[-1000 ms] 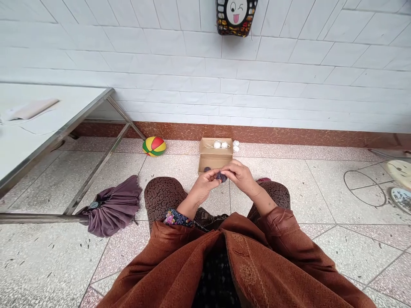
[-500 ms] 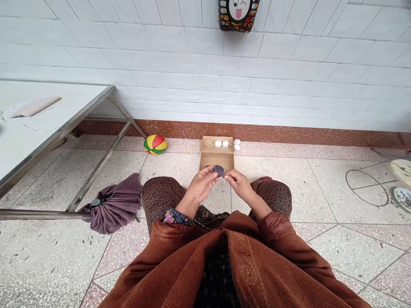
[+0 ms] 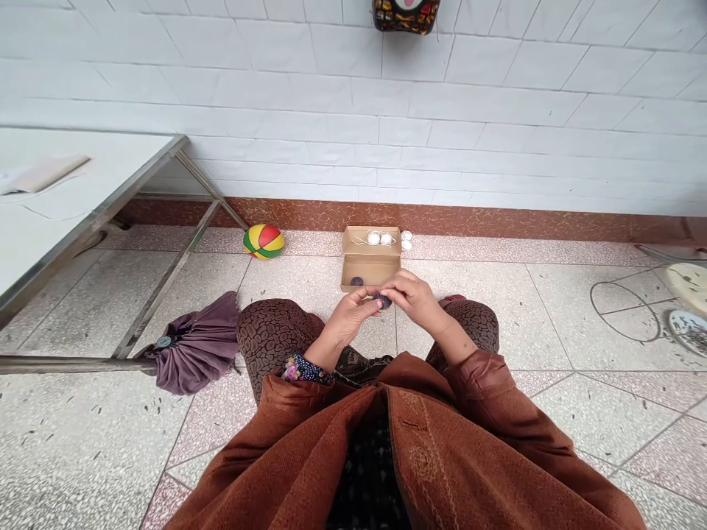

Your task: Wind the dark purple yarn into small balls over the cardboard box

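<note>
L hand (image 3: 347, 316) gripping dk yarn ball (image 3: 385, 302), R hand (image 3: 413, 300) touching.

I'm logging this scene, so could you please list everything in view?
Box: 1, brown, on floor
Light balls: 4, white, two in lid, two beside box
Dark balls: 2, purple, one boxed, one held
Table: 1, white, left
Folded item: 1, pinkish, on table
Toy ball: 1, multicoloured, by table
Umbrella: 1, purple, floor left
Basket: 1, black, on wall
Wire ring: 1, dark, floor right
Round items: 2, pale, right edge
Coat, trousers: 1 each, brown
Left hand: 1, bare, holding dark ball
Right hand: 1, bare, touching it
</note>
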`<state>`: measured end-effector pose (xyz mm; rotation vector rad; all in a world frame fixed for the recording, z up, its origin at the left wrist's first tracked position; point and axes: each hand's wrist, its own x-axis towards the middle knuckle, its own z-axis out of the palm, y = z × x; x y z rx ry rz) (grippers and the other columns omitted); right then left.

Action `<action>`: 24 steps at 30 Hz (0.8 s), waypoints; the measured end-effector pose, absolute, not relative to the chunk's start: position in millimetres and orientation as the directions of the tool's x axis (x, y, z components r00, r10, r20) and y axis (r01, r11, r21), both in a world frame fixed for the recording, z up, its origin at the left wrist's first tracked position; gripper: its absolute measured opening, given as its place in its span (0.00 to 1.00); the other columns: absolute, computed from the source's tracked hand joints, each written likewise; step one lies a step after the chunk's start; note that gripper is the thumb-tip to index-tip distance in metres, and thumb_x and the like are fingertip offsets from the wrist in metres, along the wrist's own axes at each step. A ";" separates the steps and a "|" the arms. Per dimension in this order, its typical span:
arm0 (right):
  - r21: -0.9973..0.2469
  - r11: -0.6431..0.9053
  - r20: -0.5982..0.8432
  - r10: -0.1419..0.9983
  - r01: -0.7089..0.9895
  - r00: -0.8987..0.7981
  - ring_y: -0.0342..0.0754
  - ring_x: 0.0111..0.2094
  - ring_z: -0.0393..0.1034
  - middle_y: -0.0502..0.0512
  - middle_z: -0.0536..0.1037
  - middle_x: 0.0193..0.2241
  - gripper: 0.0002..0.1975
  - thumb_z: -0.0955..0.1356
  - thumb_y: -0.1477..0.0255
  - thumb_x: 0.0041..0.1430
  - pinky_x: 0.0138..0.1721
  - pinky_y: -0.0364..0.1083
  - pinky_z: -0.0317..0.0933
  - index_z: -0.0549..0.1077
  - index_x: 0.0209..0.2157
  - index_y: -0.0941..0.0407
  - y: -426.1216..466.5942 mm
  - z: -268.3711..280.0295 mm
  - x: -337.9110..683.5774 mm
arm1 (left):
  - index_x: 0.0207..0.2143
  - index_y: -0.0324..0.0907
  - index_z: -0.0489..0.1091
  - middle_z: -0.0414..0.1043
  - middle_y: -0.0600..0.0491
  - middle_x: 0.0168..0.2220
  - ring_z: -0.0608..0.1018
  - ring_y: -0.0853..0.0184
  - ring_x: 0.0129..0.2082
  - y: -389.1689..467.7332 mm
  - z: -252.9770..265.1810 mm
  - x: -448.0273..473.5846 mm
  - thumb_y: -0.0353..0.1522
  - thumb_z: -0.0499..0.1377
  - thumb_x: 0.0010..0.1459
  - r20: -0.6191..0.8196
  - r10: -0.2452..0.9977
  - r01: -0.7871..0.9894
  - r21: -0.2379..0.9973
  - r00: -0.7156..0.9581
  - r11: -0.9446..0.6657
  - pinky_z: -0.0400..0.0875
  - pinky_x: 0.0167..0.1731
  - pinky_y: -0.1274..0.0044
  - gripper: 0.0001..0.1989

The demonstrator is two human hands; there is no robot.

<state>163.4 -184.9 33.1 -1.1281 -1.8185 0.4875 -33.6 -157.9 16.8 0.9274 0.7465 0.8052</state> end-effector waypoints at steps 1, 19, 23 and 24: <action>-0.732 0.475 0.483 0.867 0.489 -0.121 0.50 0.39 0.75 0.55 0.80 0.36 0.13 0.69 0.61 0.77 0.44 0.49 0.71 0.82 0.40 0.51 -182.2 31.5 165.1 | 0.46 0.42 0.81 0.83 0.49 0.47 0.82 0.65 0.41 -159.7 19.1 -33.0 0.40 0.79 0.50 -0.190 0.823 -0.276 0.882 0.536 0.383 0.71 0.38 0.76 0.23; -0.848 0.289 0.332 0.943 0.445 0.019 0.50 0.36 0.74 0.54 0.80 0.34 0.16 0.68 0.58 0.76 0.42 0.48 0.69 0.77 0.37 0.52 -201.9 -25.8 150.7 | 0.49 0.43 0.77 0.80 0.51 0.47 0.82 0.67 0.41 -157.0 25.2 -36.5 0.35 0.81 0.50 -0.161 0.837 -0.469 0.766 0.523 0.440 0.78 0.40 0.76 0.26; -0.767 0.386 0.403 0.911 0.513 -0.083 0.51 0.39 0.77 0.56 0.81 0.36 0.14 0.66 0.61 0.79 0.43 0.48 0.70 0.79 0.41 0.52 -208.5 -18.9 151.8 | 0.50 0.44 0.75 0.79 0.52 0.46 0.83 0.67 0.39 -153.5 20.5 -37.0 0.38 0.79 0.50 -0.157 0.888 -0.405 0.846 0.432 0.347 0.76 0.38 0.75 0.27; -0.738 0.419 0.419 0.899 0.529 -0.127 0.51 0.39 0.77 0.56 0.81 0.36 0.13 0.65 0.62 0.79 0.43 0.48 0.70 0.79 0.41 0.52 -210.9 -14.9 152.5 | 0.50 0.44 0.75 0.79 0.52 0.46 0.82 0.68 0.38 -152.9 19.0 -37.1 0.38 0.79 0.51 -0.145 0.905 -0.368 0.879 0.400 0.304 0.75 0.37 0.76 0.27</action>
